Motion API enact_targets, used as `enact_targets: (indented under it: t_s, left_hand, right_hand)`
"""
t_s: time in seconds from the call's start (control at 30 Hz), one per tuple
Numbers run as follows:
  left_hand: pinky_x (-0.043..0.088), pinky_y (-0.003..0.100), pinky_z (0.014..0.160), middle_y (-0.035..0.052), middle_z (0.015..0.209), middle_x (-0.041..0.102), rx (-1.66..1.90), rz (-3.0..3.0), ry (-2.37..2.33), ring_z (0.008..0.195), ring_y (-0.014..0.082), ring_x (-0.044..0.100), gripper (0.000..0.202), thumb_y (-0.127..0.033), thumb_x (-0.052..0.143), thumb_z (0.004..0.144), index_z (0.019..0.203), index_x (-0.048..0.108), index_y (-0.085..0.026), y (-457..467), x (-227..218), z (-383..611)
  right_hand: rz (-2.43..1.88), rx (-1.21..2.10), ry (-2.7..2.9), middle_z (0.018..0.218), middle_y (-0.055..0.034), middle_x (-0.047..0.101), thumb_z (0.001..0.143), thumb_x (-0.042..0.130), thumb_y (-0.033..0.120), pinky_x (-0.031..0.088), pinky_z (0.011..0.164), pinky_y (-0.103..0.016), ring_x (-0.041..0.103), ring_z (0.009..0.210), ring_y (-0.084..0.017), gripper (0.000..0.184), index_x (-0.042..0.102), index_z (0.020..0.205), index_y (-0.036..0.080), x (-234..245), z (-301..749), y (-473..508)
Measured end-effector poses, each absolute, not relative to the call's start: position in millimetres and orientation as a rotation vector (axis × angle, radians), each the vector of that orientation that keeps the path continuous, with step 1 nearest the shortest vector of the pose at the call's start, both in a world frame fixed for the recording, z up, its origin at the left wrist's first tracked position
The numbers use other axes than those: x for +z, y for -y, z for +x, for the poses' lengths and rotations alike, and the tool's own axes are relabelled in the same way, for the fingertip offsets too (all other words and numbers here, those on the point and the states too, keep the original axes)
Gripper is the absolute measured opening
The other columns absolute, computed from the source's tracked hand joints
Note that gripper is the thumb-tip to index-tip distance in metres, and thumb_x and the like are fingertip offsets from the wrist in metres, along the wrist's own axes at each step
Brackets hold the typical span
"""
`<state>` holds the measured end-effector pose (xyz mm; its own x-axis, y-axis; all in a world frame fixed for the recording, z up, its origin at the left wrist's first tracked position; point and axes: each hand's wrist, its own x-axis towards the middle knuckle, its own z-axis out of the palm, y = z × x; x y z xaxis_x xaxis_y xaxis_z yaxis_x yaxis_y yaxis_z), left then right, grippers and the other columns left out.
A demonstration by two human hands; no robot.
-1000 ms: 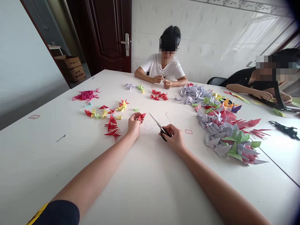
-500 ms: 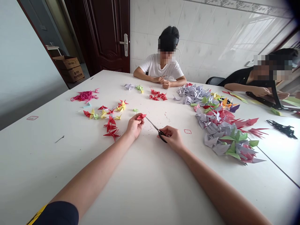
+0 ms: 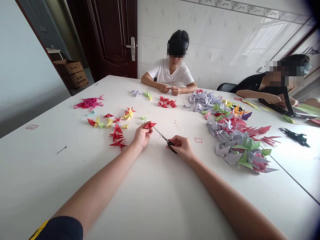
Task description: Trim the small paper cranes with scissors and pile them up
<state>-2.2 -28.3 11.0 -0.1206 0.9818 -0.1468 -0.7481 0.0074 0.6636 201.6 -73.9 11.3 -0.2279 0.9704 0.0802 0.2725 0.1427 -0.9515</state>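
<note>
Head camera, the only view I have: my left hand (image 3: pixel 143 135) is pinched shut, thumb against fingers, on a small red paper crane (image 3: pixel 150 125) held at the fingertips just above the white table (image 3: pixel 150 200). My right hand (image 3: pixel 182 146) lies near it to the right, closed around the dark handles of the scissors (image 3: pixel 165 140). The two hands are apart, with the blades bridging the gap.

The scissors' long axis runs from the right hand up and to the left. Their tip points at the crane and ends just beside its right wing. I cannot tell whether it touches. The blades look drawn together into one thin line. The crane's wings spread left to right, across the line of the blades, and the left hand is the nearer one to it.

Finished cranes (image 3: pixel 117 136) lie to the left of my left hand, and a big heap of folded paper (image 3: pixel 235 140) lies to the right. Two other people (image 3: pixel 172 71) sit at the far side of the table, their hands at their own work.
</note>
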Motion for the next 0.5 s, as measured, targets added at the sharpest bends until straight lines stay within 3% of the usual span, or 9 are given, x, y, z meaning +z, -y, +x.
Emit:
enact_targets:
  t_s: [0.17, 0.37, 0.5]
  left_hand:
    - [0.046, 0.024, 0.070, 0.0039, 0.086, 0.066, 1.531, 0.425, -0.730, 0.067, 0.0077, 0.054, 0.034, 0.006, 0.054, 0.057, 0.082, 0.065, -0.015, 30, 14, 0]
    - [0.045, 0.025, 0.067, 0.0031, 0.095, 0.062, 1.546, 0.535, -0.860, 0.066, 0.0076, 0.057, 0.036, -0.003, 0.057, 0.067, 0.098, 0.062, -0.019, 33, 14, 3]
    - [0.046, 0.024, 0.067, 0.0024, 0.101, 0.055, 1.561, 0.647, -0.944, 0.065, 0.0057, 0.056, 0.037, -0.007, 0.058, 0.069, 0.103, 0.061, -0.020, 35, 14, 4]
  right_hand:
    - [-1.223, 1.131, 1.628, 0.077, -0.0074, 0.076, 0.069, 0.075, 0.033, 0.037, 0.048, -0.027, 0.058, 0.057, -0.015, 0.023, 0.069, 0.086, 0.018, 11, 201, 73]
    - [-1.236, 1.135, 1.498, 0.070, -0.0058, 0.071, 0.067, 0.079, 0.042, 0.039, 0.046, -0.026, 0.061, 0.058, -0.017, 0.031, 0.068, 0.085, 0.018, 11, 201, 73]
    - [-1.336, 0.975, 1.464, 0.060, -0.0010, 0.064, 0.060, 0.082, 0.043, 0.035, 0.041, -0.026, 0.048, 0.042, -0.010, 0.034, 0.067, 0.076, 0.017, 29, 198, 45]
